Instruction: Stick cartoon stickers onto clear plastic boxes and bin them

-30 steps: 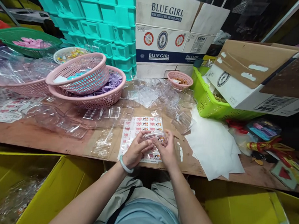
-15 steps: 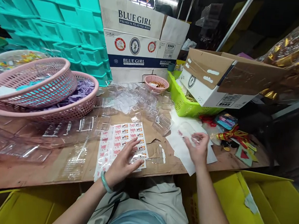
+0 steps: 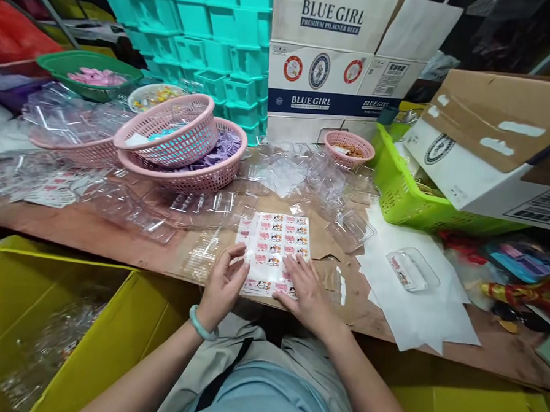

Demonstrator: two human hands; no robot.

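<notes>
A sheet of printed stickers (image 3: 268,239), with pink lettering and cartoon cats, lies at the table's front edge. Lying over its lower right part is my right hand (image 3: 305,290), palm down with fingers stretched out. My left hand (image 3: 227,283), a pale green bangle at its wrist, is beside the sheet's left edge. Its fingers are loosely bent, thumb and forefinger apart, and no object shows between them. On white paper (image 3: 378,260) to the right rests a clear plastic box (image 3: 412,270) bearing one such sticker.
Pink baskets (image 3: 230,173) with purple and blue pieces stand left of centre. Clear plastic shells (image 3: 304,170) are heaped behind the sheet. A lime-green basket (image 3: 404,203) supports a carton (image 3: 485,149) at right. Yellow boxes (image 3: 126,309) flank my legs below the table edge.
My right hand has come left from the clear box onto the sticker sheet, leaving the box on the paper. My left hand has shifted to the sheet's left edge. The view has turned left.
</notes>
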